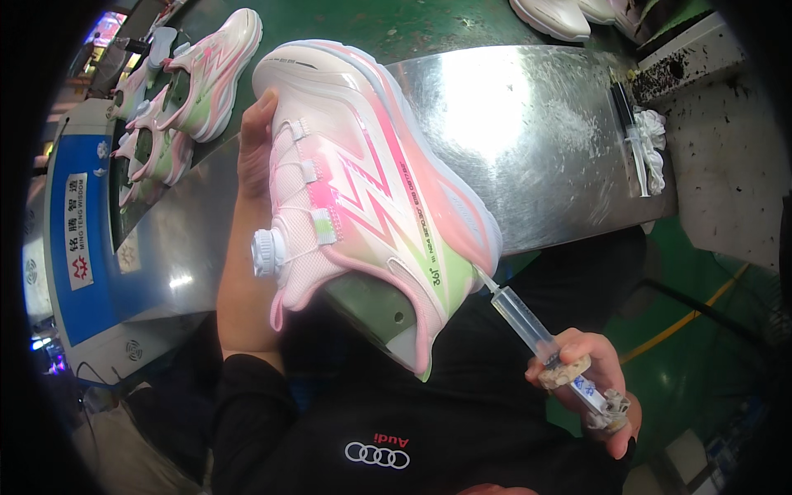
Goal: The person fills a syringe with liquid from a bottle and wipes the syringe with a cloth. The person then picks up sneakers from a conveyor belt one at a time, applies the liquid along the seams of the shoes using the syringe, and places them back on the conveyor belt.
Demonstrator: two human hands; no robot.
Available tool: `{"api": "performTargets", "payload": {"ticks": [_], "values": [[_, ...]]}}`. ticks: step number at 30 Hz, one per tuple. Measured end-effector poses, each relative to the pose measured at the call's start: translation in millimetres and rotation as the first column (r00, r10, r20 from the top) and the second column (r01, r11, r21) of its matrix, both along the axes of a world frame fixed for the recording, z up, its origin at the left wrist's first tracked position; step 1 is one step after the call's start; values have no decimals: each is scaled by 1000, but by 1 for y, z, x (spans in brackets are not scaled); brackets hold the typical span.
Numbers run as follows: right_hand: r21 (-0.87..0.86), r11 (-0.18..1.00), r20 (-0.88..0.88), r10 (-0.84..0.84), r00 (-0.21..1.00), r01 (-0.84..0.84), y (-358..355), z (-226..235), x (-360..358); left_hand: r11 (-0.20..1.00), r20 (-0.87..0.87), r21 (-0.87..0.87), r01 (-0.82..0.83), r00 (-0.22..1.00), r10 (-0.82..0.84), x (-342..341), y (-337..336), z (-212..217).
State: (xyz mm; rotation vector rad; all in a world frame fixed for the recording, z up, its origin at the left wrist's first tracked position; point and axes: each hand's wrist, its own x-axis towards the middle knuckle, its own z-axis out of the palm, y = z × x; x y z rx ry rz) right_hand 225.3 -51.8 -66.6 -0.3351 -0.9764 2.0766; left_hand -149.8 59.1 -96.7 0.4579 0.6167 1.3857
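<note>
A pink, white and pale green sneaker (363, 165) fills the middle of the view, toe pointing away and a dark green last (375, 309) inside it. My left hand (257, 140) is closed round its toe side, the fingers mostly hidden behind the shoe. A white dial (266, 252) with laces sits on its upper. In my right hand (590, 367) is a clear syringe (525, 322), gripped at its barrel end and plunger, both wrapped in crusty, whitish material. The syringe's tip meets the heel, at the edge between upper and sole.
A shiny metal table (528, 148) lies beyond the shoe. On its right are another syringe with a dark end (634, 140) and crumpled white tissue (652, 148). Several similar sneakers (216, 74) stand at far left, near a blue and white machine (87, 239). More shoes (553, 16) lie at the top right.
</note>
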Motion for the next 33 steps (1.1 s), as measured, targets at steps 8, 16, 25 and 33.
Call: {"api": "performTargets", "payload": {"ticks": [8,16,25,33], "values": [[8,1000,-67,2,998,-1,-1,-17,3,995,8,-93,27,1000,-26,8,-9,10],[25,999,-184,26,983,-22,10,-37,-1,890,-246,-446,-93,969,-22,7,-53,40],[148,988,-92,52,994,-38,16,-50,-18,922,-420,-370,-113,906,-58,-31,-110,33],[171,984,4,41,999,-41,7,-45,-24,883,-533,-443,-153,837,-122,-29,-178,29]]}}
